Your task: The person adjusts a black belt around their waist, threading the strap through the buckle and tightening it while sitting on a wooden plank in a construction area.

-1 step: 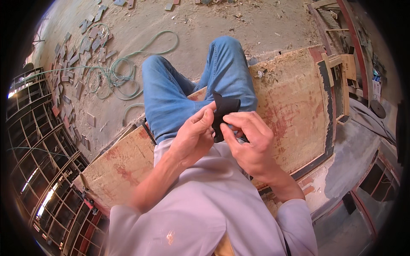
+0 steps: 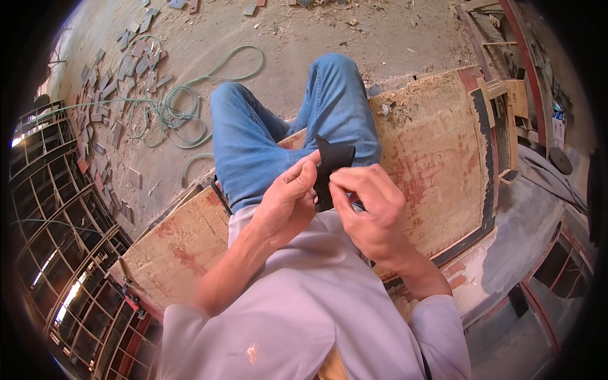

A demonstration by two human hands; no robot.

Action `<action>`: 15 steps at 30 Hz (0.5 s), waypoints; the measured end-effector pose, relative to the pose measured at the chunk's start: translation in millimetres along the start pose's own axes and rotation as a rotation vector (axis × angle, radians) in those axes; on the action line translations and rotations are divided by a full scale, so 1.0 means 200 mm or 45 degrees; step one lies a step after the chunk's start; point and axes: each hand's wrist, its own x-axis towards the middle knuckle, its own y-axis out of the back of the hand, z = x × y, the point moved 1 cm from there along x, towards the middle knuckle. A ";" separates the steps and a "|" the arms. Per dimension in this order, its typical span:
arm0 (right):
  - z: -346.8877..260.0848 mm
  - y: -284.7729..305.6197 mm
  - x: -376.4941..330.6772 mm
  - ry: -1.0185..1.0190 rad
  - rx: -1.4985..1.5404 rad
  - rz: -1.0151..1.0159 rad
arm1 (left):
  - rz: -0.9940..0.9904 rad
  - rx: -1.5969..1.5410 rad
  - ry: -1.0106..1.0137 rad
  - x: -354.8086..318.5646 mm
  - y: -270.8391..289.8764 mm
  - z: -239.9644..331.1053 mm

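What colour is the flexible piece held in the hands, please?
The flexible piece is black; it shows best in the head view.

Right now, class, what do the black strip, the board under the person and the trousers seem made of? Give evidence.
Black strip: probably matte cloth, possibly thin leather; it bends in soft folds. Board: likely wood, unpolished, its tan face scuffed and red-stained. Trousers: apparently denim, matte, faded blue with visible seams.

On the far side I see a dusty floor [image 2: 291, 44], flat tile-like pieces [image 2: 140, 66] and a looped green hose [image 2: 259, 60] lying left. Bright light [image 2: 68, 303] gleams through the dark lattice [image 2: 47, 218] at left; a stained board [image 2: 437, 152] stretches right.
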 end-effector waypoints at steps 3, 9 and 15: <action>0.01 0.00 0.02 0.136 0.003 -0.026 | 0.022 -0.016 0.008 -0.01 0.05 -0.01; 0.07 0.04 0.07 0.325 0.035 -0.267 | 0.101 0.104 0.086 0.00 0.07 -0.03; 0.12 0.00 0.05 0.475 -0.025 -0.333 | 0.229 0.128 0.114 0.00 0.08 -0.06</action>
